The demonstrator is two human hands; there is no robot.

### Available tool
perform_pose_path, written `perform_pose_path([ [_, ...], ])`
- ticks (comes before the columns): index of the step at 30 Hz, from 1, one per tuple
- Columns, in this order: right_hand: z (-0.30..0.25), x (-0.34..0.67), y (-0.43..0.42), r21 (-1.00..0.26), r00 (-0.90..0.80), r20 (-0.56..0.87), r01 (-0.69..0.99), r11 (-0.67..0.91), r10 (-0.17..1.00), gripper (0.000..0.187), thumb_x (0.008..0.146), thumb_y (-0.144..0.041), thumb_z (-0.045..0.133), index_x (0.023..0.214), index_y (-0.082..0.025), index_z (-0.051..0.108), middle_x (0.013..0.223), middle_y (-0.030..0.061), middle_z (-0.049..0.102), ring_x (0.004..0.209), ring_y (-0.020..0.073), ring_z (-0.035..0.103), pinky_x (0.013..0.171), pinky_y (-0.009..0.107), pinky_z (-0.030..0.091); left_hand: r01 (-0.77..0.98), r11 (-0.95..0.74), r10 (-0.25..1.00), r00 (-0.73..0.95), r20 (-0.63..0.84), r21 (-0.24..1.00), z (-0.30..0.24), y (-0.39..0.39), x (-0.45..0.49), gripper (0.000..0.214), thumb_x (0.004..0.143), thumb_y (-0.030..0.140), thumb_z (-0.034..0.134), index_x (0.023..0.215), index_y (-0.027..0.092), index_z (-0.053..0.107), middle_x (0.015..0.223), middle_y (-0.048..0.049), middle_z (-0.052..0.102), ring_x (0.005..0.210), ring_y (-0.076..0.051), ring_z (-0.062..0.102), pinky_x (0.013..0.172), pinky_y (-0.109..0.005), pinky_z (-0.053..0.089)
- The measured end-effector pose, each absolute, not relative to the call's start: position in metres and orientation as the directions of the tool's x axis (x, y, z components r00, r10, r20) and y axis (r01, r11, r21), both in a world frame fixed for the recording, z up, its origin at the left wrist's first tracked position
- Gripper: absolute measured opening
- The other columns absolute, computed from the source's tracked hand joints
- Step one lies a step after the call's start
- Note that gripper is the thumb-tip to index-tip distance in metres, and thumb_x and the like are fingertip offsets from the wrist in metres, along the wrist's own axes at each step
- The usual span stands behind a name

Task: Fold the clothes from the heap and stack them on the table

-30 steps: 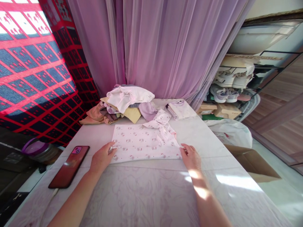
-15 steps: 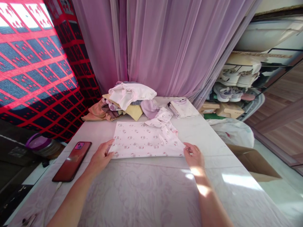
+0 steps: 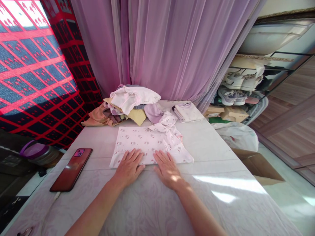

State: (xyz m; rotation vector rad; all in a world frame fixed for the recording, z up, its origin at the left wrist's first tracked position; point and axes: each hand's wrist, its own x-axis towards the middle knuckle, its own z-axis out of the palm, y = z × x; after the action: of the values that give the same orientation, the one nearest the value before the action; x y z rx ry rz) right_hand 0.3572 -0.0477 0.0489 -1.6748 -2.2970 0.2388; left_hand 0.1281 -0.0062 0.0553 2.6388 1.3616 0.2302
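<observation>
A small white shirt with a pink cartoon print lies doubled over on the table, its near edge roughly straight. One sleeve is bunched on top toward the upper right. My left hand rests flat on the lower left part of the cloth, fingers spread. Flat on the lower middle lies my right hand, fingers stretched forward. Both thumbs are near the shirt's near edge, and neither hand grips the fabric.
Behind the shirt sits a heap of loose clothes. A folded stack of clothes is at the back right. On the left a red phone lies with a cable plugged in. An open cardboard box stands beyond the table's right edge.
Both hands have let go of the shirt's left and right corners and moved inward, now lying flat on its near part. The view has shifted slightly.
</observation>
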Motion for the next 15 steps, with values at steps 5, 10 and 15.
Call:
perform_pose_path([
  [5,0.041,0.373,-0.059,-0.195,-0.327,-0.018,0.928,0.318,0.945,0.059,0.097,-0.048,0.03,0.148,-0.02,0.031,0.155,0.0068,0.028,0.143,0.024,0.023,0.116,0.051,0.016,0.857,-0.505,0.863,0.503,0.049,0.103,0.041,-0.009,0.118,0.053,0.096,0.048,0.031,0.145,0.029,0.037,0.153,-0.0049,0.034,0.141,-0.028,0.028,0.113,-0.056,0.014],
  [10,0.029,0.42,-0.063,-0.092,-0.298,0.071,0.948,0.304,0.952,0.057,0.098,-0.046,0.027,0.15,-0.025,0.025,0.154,0.0044,0.031,0.142,0.0225,0.025,0.115,0.046,0.019,0.884,-0.459,0.889,0.456,0.053,0.088,0.04,-0.013,0.105,0.054,0.096,0.051,0.029,0.144,0.03,0.038,0.153,-0.0048,0.035,0.14,-0.029,0.03,0.112,-0.057,0.015],
  [15,0.026,0.433,-0.067,-0.059,-0.247,0.11,0.965,0.254,0.963,0.056,0.098,-0.045,0.026,0.15,-0.025,0.025,0.152,0.0046,0.034,0.14,0.022,0.031,0.114,0.044,0.023,0.909,-0.408,0.913,0.405,0.047,0.081,0.04,-0.014,0.105,0.055,0.095,0.051,0.031,0.144,0.028,0.038,0.153,-0.0073,0.034,0.14,-0.03,0.03,0.112,-0.06,0.013],
])
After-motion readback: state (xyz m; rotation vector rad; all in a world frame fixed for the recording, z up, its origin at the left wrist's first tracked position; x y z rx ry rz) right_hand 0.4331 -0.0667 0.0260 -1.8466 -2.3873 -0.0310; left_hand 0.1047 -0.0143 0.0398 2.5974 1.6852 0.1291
